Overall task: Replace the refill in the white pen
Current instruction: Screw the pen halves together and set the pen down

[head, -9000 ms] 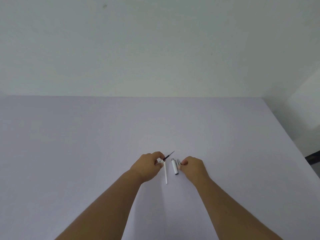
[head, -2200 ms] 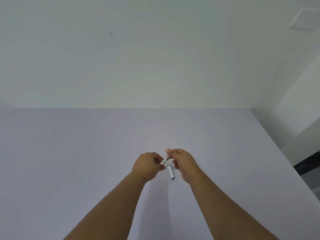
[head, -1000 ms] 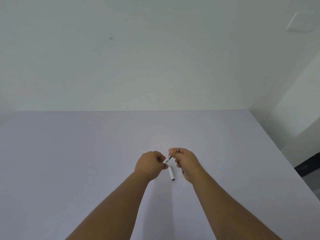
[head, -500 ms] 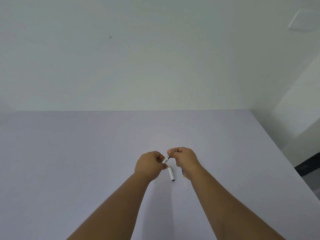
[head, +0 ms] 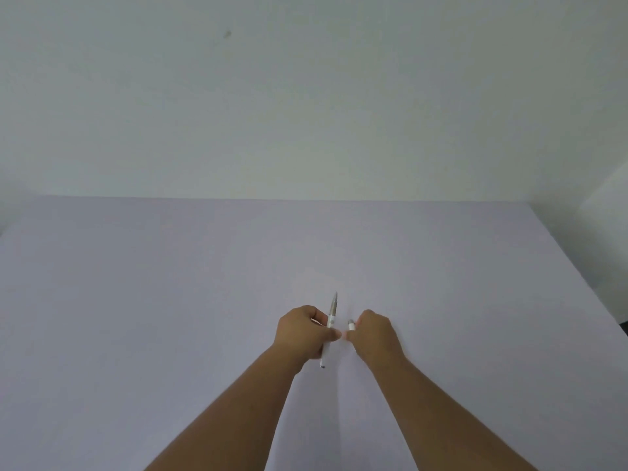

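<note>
My left hand (head: 304, 334) grips the white pen body (head: 326, 355) around its middle. The pen's grey pointed front section (head: 333, 304) sticks up and away from me, and its white rear end points down toward me. My right hand (head: 373, 333) is just to the right, its fingers closed on the short white pen cap (head: 351, 325), whose top end shows above the thumb. The two hands nearly touch at the fingertips. I cannot see any loose refill.
The pale lilac table (head: 170, 300) stretches around both hands, with its far edge against a plain white wall (head: 306, 96). The table's right edge runs diagonally at the right, with a dark gap (head: 623, 326) beyond it.
My right hand has let go of the pen's tip and taken the white cap from the table. The pen in my left hand has swung more upright.
</note>
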Tool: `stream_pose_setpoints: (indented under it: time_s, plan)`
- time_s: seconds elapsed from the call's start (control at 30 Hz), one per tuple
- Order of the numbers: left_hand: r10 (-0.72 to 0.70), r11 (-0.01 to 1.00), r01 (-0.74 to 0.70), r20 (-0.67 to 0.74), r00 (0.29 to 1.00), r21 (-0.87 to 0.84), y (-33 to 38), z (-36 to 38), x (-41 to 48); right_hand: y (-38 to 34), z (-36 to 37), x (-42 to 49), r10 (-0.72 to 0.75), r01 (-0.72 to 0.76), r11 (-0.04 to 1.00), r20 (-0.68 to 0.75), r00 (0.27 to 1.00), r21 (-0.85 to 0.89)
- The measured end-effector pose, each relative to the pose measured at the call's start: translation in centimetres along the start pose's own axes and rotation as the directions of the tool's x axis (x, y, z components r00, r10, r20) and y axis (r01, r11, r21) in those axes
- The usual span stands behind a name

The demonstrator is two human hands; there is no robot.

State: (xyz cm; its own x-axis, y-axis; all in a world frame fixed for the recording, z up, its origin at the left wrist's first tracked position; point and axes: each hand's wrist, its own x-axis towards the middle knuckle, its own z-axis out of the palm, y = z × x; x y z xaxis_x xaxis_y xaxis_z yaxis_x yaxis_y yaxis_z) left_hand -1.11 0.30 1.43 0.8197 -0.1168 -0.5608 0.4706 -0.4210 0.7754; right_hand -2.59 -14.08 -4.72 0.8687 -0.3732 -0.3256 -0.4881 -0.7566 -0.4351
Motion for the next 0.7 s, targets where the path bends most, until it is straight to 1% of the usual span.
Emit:
stream_pose_setpoints:
  time_s: [0.07,0.17,0.23,0.27,0.3,0.33,0.37,0.4,0.43,0.47,0.5,0.57,0.7]
  plan:
    - [-0.015,1.0,0.015,0.002,1.0,-0.012,0.0,-0.1,0.1,0.0,0.3,0.1,-0.001,0.001,0.998,-0.004,1.0,-0.069]
    - [-0.024,1.0,0.024,0.012,1.0,-0.012,-0.2,-0.1,0.3,-0.3,0.2,0.2,0.021,-0.021,0.999,-0.003,1.0,-0.048]
    - [-0.026,1.0,0.026,0.013,1.0,-0.008,-0.2,-0.1,0.4,-0.5,-0.4,0.4,0.042,-0.041,0.997,-0.011,0.999,0.062]
    - [-0.027,1.0,0.027,0.017,1.0,-0.006,-0.2,-0.1,0.4,-0.6,-0.9,0.4,0.055,-0.051,0.986,-0.024,0.998,0.158]
    - [-0.028,1.0,0.028,0.021,0.999,-0.002,-0.2,0.0,0.4,-0.8,-1.5,0.5,0.08,-0.066,0.954,-0.037,0.996,0.291]
    - [-0.028,1.0,0.028,0.022,0.999,0.004,-0.2,0.0,0.5,-1.1,-2.0,0.6,0.116,-0.087,0.886,-0.036,0.993,0.456]
    - [-0.027,1.0,0.027,0.025,0.999,0.008,-0.1,0.1,0.5,-1.4,-2.7,0.7,0.155,-0.109,0.776,-0.021,0.988,0.621]
    - [-0.027,1.0,0.027,0.028,0.999,0.012,0.0,0.1,0.5,-1.8,-3.4,0.8,0.181,-0.128,0.654,0.01,0.983,0.746]
    - [-0.027,1.0,0.027,0.032,0.999,0.014,0.0,0.2,0.5,-2.1,-4.1,0.9,0.184,-0.136,0.547,0.039,0.982,0.826]
    - [-0.026,1.0,0.026,0.038,0.999,0.015,0.1,0.2,0.4,-2.4,-4.7,0.9,0.172,-0.135,0.475,0.058,0.983,0.87]
    - [-0.025,1.0,0.024,0.043,0.999,0.015,0.1,0.4,0.3,-2.7,-5.1,1.0,0.154,-0.132,0.431,0.071,0.986,0.893]
    - [-0.019,1.0,0.018,0.052,0.998,0.017,0.3,0.5,0.2,-3.0,-5.7,0.9,0.116,-0.126,0.413,0.085,0.99,0.902]
    - [-0.005,1.0,0.005,0.052,0.999,0.0,0.4,0.7,0.0,-2.9,-5.6,0.4,0.079,-0.137,0.509,0.113,0.991,0.85]
